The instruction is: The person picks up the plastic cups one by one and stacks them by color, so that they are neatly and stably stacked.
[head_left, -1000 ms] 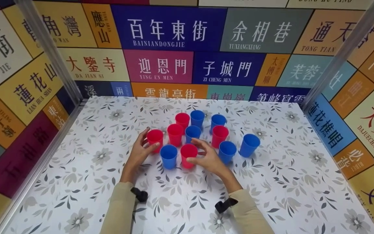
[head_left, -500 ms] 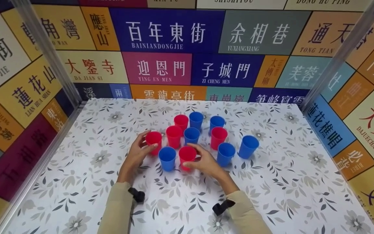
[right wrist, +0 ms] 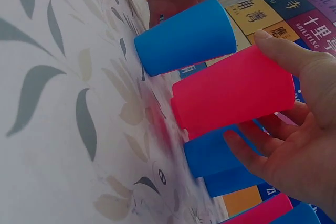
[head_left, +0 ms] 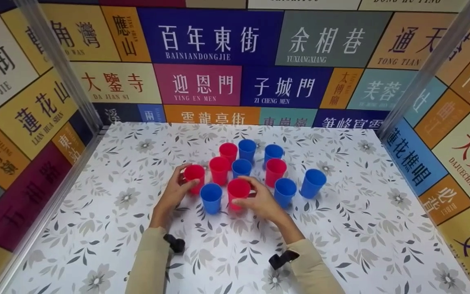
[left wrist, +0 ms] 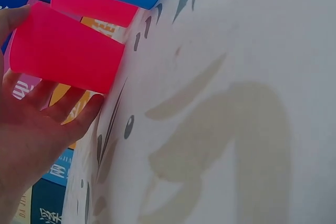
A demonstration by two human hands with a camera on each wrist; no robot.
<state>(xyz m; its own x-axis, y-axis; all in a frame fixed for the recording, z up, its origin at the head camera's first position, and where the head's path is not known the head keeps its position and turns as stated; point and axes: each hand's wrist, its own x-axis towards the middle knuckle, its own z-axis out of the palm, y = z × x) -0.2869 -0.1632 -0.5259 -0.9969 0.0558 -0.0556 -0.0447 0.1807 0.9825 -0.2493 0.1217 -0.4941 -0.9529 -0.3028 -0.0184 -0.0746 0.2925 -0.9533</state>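
Right hand (head_left: 259,201) grips a red cup (head_left: 238,192), thumb and fingers curled round it; the cup is raised slightly off the table (head_left: 361,228), near its centre. Left hand (head_left: 174,192) holds a second red cup (head_left: 194,175) standing at the cluster's left edge. A blue cup (head_left: 211,197) stands between the 2. Other red and blue cups stand behind.

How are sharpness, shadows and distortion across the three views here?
Head view: evenly lit, no glare, the cups sharp, wall panels bending slightly toward the corners. Left wrist view: rotated, a broad soft shadow on the tablecloth, the red cup soft-edged and saturated by the left hand. Right wrist view: also rotated, the red cup in the right hand fairly sharp, tablecloth nearest the lens blurred.
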